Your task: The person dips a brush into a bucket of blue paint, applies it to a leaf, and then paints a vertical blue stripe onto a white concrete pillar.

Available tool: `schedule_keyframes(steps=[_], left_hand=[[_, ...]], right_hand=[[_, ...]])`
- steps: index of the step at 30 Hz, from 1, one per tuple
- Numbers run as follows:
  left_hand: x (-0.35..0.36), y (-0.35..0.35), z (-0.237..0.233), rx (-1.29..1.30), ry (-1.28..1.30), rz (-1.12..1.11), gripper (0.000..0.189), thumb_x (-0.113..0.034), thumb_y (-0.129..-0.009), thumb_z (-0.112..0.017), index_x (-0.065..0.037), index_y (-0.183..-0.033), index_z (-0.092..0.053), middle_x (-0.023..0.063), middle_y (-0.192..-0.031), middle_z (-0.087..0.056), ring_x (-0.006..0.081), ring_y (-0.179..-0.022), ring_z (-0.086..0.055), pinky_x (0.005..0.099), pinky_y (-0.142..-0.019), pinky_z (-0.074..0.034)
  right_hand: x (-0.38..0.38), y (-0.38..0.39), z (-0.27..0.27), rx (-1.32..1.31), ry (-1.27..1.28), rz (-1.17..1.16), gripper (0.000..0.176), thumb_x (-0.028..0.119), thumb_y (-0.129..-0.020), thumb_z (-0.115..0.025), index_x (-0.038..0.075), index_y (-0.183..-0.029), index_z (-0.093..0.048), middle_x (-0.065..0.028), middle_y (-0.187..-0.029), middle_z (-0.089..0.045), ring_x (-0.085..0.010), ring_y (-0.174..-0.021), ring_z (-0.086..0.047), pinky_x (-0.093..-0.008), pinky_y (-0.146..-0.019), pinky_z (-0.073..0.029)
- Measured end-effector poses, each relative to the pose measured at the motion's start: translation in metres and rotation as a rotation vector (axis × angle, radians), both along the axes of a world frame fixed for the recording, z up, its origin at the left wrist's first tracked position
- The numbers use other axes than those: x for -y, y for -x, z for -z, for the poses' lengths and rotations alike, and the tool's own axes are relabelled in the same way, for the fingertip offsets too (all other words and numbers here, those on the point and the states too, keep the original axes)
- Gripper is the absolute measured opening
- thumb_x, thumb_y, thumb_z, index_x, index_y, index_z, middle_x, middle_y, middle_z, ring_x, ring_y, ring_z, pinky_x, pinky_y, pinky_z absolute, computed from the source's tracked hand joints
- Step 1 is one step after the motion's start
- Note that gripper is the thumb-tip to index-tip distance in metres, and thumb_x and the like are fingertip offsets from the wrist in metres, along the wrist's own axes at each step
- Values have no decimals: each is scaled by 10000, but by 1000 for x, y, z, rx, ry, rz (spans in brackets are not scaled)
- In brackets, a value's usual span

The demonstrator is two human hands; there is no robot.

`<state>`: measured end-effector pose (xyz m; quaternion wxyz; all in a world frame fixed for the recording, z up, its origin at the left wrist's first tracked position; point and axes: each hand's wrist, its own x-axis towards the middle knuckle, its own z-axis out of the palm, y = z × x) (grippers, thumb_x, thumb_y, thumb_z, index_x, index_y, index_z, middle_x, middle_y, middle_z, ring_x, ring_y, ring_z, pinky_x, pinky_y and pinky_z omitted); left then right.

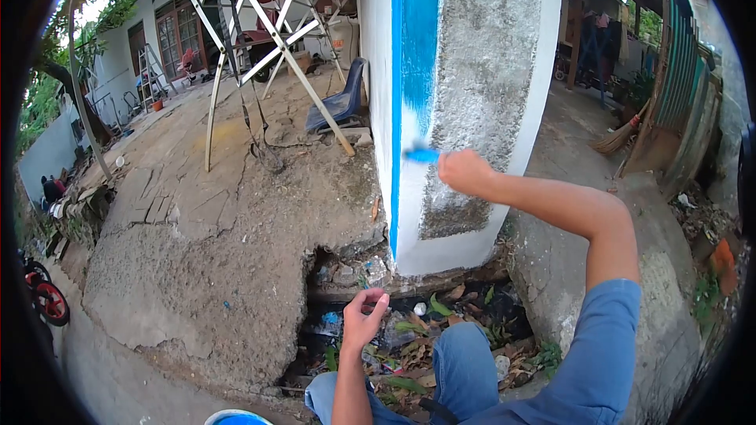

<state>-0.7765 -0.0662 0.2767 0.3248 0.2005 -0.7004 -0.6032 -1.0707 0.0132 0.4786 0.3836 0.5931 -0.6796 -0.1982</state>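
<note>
My right hand [466, 172] is closed around the handle of a paintbrush [422, 154]. The brush's bristle end is against the white border of a pillar [488, 102], just below a band of wet-looking blue paint [415, 31]. Rough grey texture fills the middle of that pillar face, and a thin blue line runs down its left corner. Lower down, my left hand [365, 319] hovers over a littered ditch, thumb and fingers loosely curved apart, with nothing visible in it. At the bottom edge, a container of blue paint [238, 419] shows only its top part.
Leaves and rubbish lie in the ditch [409, 323] between my knees and the pillar. Left of it is a cracked concrete slab [197, 267]. Further back stand a folding canopy frame [276, 31] and a blue plastic chair [339, 102]. A broom [618, 138] leans at the right.
</note>
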Motion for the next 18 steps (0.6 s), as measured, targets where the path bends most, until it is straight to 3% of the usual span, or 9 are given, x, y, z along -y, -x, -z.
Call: schedule_keyframes(steps=[4,7,13,14,16,18], left_hand=[[-1,1,-2,-28,-12,-6,270,-203,-834,-659,10,-998,-634,66,-877,-661,124,-802,-610,257,-708,-479],[0,1,3,-20,-11,14,259,-189,-848,-645,12,-1010,-625,58,-901,-652,112,-823,-598,254,-728,-469],[3,8,5,16,-24,52,244,-177,-863,-634,10,-1020,-616,43,-928,-643,99,-840,-583,247,-760,-461],[3,11,7,-9,-42,59,242,-178,-863,-633,7,-1018,-616,42,-933,-644,98,-838,-582,246,-760,-461],[1,12,10,-35,-58,61,239,-179,-864,-632,4,-1017,-617,42,-937,-644,96,-836,-580,245,-761,-461],[0,13,11,21,-6,34,232,-172,-863,-635,4,-1014,-617,34,-935,-645,88,-835,-579,243,-760,-462]], right_hand=[[11,13,-5,81,-150,-50,98,91,-746,-556,3,-762,-597,-109,-644,-624,-242,-571,-637,-389,-472,-504],[25,14,-76,47,-9,173,88,92,-741,-601,74,-702,-679,-90,-700,-662,-240,-674,-669,-356,-548,-534],[18,2,-205,-228,337,137,79,84,-747,-603,86,-719,-677,-81,-717,-660,-235,-686,-672,-354,-545,-540],[19,1,-218,-229,344,140,79,84,-747,-603,86,-719,-677,-81,-717,-660,-235,-686,-672,-354,-545,-540],[24,2,-232,-316,598,51,77,65,-740,-595,66,-709,-665,-72,-703,-645,-230,-681,-668,-354,-550,-543],[29,1,-228,-292,625,14,74,60,-735,-592,56,-707,-661,-82,-709,-635,-233,-679,-662,-352,-553,-543]])
